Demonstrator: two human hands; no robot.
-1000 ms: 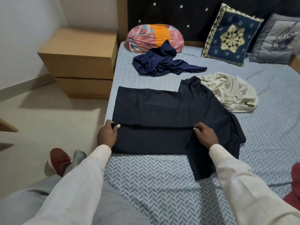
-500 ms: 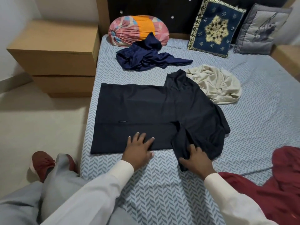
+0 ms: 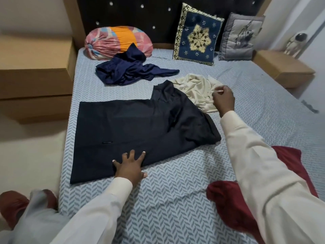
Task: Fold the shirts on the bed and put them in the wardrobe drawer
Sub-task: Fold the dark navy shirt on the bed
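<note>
Beside the bed (image 3: 175, 199), left nightstand (image 3: 35, 71) with both drawer fronts closed, contents hidden. Right nightstand (image 3: 281, 66) at the far side.

On the bed, nearest the left edge, dark navy shirt (image 3: 137, 131) laid flat, near side folded over, right sleeve tucked in. Presses the left hand (image 3: 129, 166) flat on that near folded edge, fingers spread. Holds the right hand (image 3: 224, 98) over the cream shirt (image 3: 195, 88), which lies crumpled against the navy shirt's collar end. Fingers curled, thumb to fingertip; cannot tell whether pinching cloth.

Farther back, blue shirt (image 3: 130, 71) heaped against a bolster (image 3: 114, 41). Against the headboard, blue cushion (image 3: 197, 36) and grey cushion (image 3: 239, 37). Near right, red garment (image 3: 225, 196), partly under the right sleeve.

Half a second ago: right hand down on the navy shirt's near sleeve, then still loose; left hand on the same edge as now
</note>
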